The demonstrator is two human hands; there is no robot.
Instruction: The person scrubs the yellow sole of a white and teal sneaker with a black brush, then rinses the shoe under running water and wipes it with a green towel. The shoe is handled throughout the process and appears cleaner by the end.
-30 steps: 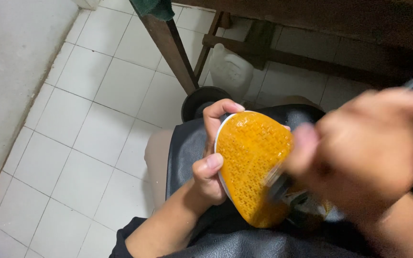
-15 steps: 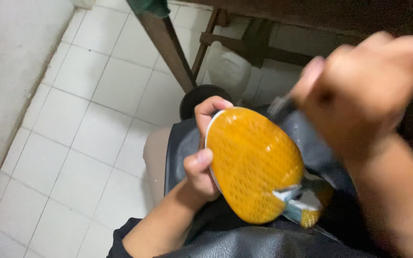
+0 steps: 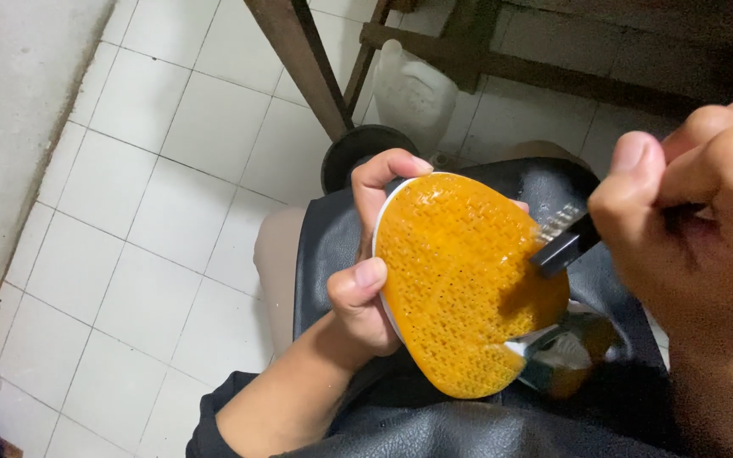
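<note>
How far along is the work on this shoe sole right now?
Done: the shoe is turned sole up on the black apron, and the orange sole looks glossy over most of its face.
In hand: the left hand grips the shoe's edge; the right hand holds a brush at the sole's right edge.
Left: I cannot tell which patches remain uncoated; the heel end looks untouched.

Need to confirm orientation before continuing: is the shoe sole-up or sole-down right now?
Sole-up. The shoe shows its orange textured outsole to the camera, held by the left hand, while the right hand puts a brush to it.
</note>
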